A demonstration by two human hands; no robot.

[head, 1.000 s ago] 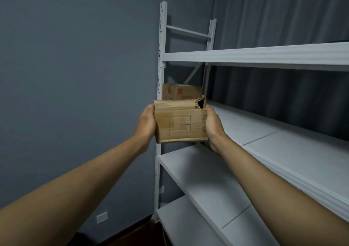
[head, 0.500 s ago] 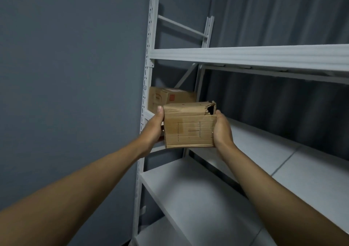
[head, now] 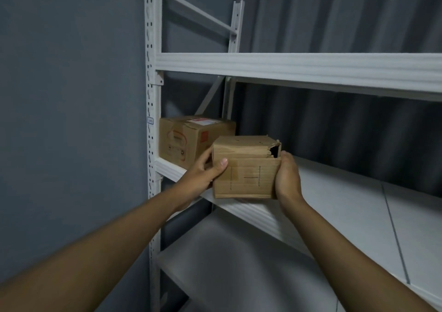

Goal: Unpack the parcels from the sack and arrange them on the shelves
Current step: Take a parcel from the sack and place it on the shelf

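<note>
small box: beat-up brown cardboard parcel held up between both hands, right at the front edge of the middle shelf. Can't really tell if its bottom is touching the shelf lip or just hovering over it. Top right corner is torn open, with a dark hole there. Some pen lines are drawn on the front face, plus a strip of tape.

left hand: left hand is on the box's left side, with the thumb wrapped over onto the front face and the nail showing. The other fingers are curled round behind the left edge, so it's gripping the box.

right hand: right hand is clamped on the right side of the box, palm flat against it. The fingers go around the far side and out of sight, so there's not much of them to see.

big box: second, bigger cardboard parcel already sits on that same shelf, tucked into the far left corner against the upright. It's got a white label on top, a red printed logo and an orange square on the front. The small box is just in front of it and to its right, overlapping it a bit from this angle; can't say if they touch.

shelving: white metal rack, perforated upright post on the left, another shelf above and one lower shelf below.

background: dark grey-blue wall on the left, dark pleated curtain behind the rack.
</note>
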